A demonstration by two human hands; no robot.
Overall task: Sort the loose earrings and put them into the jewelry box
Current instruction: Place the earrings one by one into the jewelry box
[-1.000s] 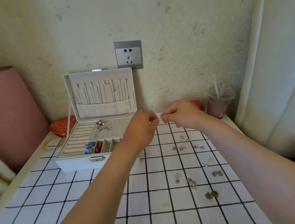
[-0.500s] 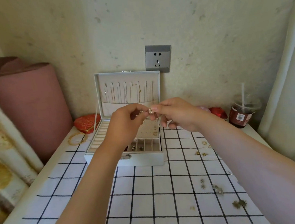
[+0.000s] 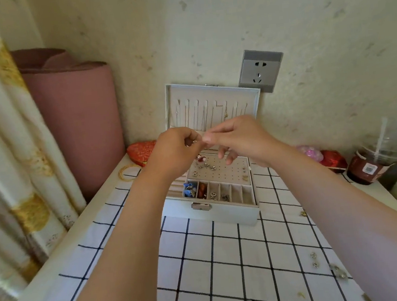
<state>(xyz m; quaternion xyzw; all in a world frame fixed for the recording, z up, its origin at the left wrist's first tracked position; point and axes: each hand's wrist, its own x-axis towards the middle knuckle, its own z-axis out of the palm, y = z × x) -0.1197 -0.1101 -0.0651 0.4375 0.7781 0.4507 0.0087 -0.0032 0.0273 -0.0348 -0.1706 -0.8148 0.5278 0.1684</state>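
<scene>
Both hands meet above the open jewelry box (image 3: 222,213). The left hand (image 3: 176,150) curls around a small earring (image 3: 193,142). The right hand (image 3: 242,138) pinches it, its other fingers loose.

Above the open white jewelry box (image 3: 222,214), the left hand (image 3: 177,151) pinches a small silvery earring (image 3: 193,142), close against the right hand (image 3: 243,138).

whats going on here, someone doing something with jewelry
A person is sorting earrings. Both hands are raised over the open jewelry box: the left hand pinches a small earring, and the right hand pinches at it with thumb and forefinger. The box already holds pieces in its front compartments and on its perforated panel. More loose earrings lie on the checked cloth to the right, not yet put away.
</scene>
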